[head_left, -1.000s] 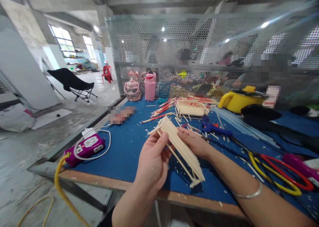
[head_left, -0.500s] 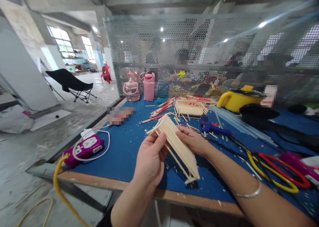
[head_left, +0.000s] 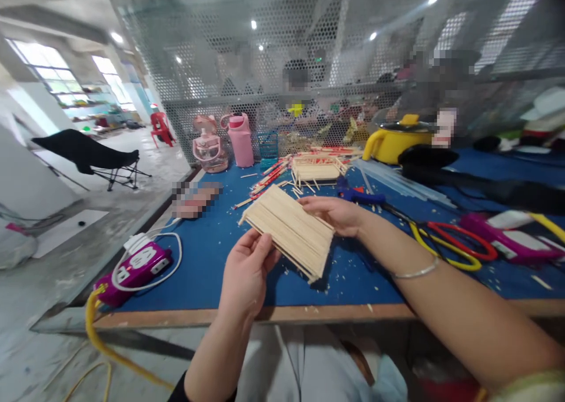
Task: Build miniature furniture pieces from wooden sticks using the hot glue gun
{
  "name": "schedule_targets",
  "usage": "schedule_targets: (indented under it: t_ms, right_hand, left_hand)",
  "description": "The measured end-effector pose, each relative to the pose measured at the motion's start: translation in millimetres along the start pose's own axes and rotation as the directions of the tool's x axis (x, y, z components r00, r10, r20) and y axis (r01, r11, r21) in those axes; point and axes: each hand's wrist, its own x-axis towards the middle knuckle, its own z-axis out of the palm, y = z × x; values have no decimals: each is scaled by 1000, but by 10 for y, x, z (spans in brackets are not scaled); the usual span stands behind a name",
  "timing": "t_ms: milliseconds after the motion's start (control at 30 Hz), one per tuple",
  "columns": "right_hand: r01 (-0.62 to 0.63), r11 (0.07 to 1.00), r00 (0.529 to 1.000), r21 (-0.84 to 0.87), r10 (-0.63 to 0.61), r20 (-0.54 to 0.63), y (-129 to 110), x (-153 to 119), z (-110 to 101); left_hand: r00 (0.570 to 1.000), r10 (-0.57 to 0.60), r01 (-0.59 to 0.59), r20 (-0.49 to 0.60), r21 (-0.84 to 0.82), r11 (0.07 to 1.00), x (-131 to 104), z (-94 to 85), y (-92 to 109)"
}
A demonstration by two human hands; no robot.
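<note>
The white cable (head_left: 180, 253), looped loosely, could snag a straying left sleeve. The left hand (head_left: 245, 266) pinches the near edge of the wooden-stick panel (head_left: 291, 225), tilted above the blue tabletop (head_left: 198, 278) — too hard a squeeze might crack glued joints. The right hand (head_left: 339, 213) holds its far edge, fingers bent; drifting outward, it could knock the glue gun (head_left: 368, 198).

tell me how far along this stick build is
Looks done: the upward face of the stick panel is covered with sticks side by side.
In hand: that panel, held by the left hand and right hand.
Perhaps left: loose sticks remain on the table, and the stick frame behind has open sides. I can't tell whether either piece is finished.
</note>
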Motion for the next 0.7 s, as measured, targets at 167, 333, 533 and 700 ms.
schedule_targets:
  t_ms: [167,333,533,700]
  right_hand:
    - [92,984,969,-153,-124,-216,41,78,-42]
    - [157,942,890,-297,-265,-370,64,155,-155]
    - [-1,592,669,-806,-599,-440,-256,-59,-308]
    - [-106,330,522,-938,-784,-335,-461,-650,-392]
  left_hand:
    - [991,-43,47,-123,25,999,42,-145,61]
    - [963,12,17,-269,106,994,-182,-293,118]
    - [969,245,-185,-38,545,817,-107,-525,242]
    - [916,400,-261,-23,724,638,31,-753,189]
